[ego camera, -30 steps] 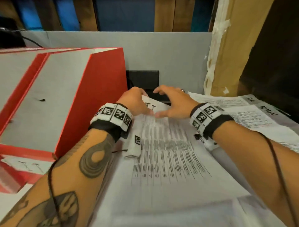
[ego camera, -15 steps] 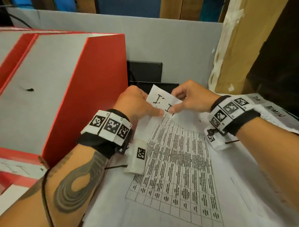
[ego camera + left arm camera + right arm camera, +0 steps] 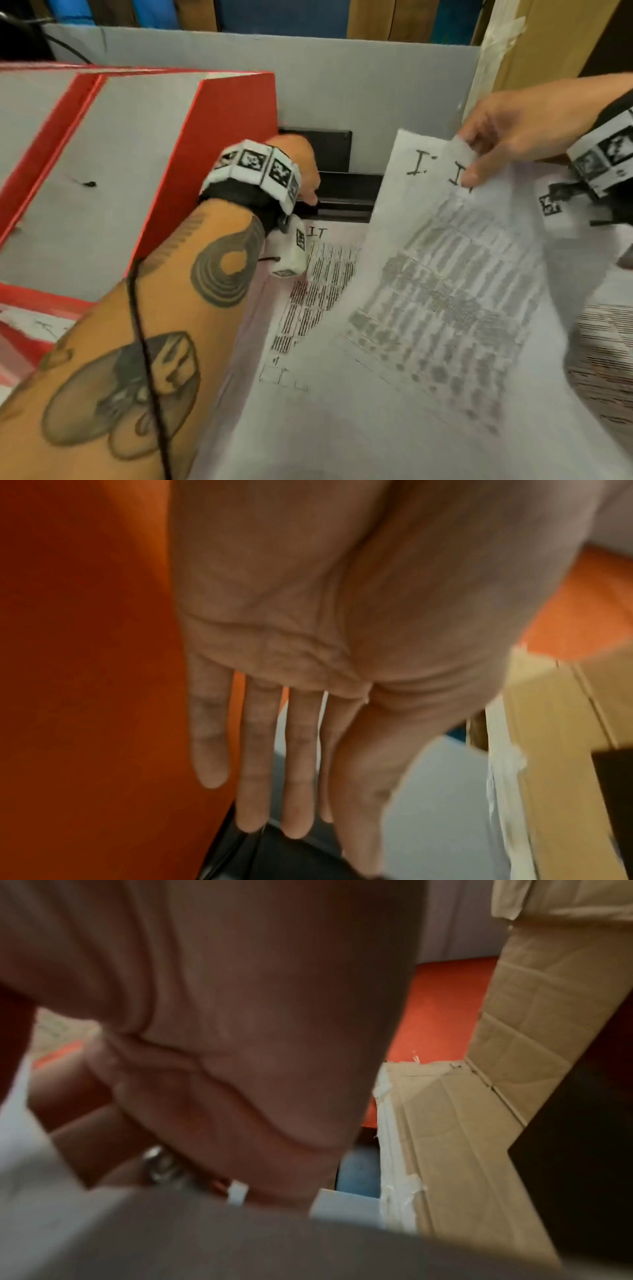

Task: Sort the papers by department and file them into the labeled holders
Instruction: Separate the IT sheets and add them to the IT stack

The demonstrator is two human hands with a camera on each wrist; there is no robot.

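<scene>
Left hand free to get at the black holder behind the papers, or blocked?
Probably yes: left hand is open with fingers straight, already at the black holder. The lifted sheet is off to its right in the right hand.

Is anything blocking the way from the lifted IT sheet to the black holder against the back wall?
Partly. The left hand sits at the black holder's left end, fingers straight. The right hand pinches the IT sheet by its top edge, raised right of the holder. Nothing else visible lies between them.

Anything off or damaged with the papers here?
Mostly fine. The right hand pinches the lifted IT sheet by one top corner, so it hangs bowed and skewed over the stack. No tears visible. The left hand is flat, holding nothing.
</scene>
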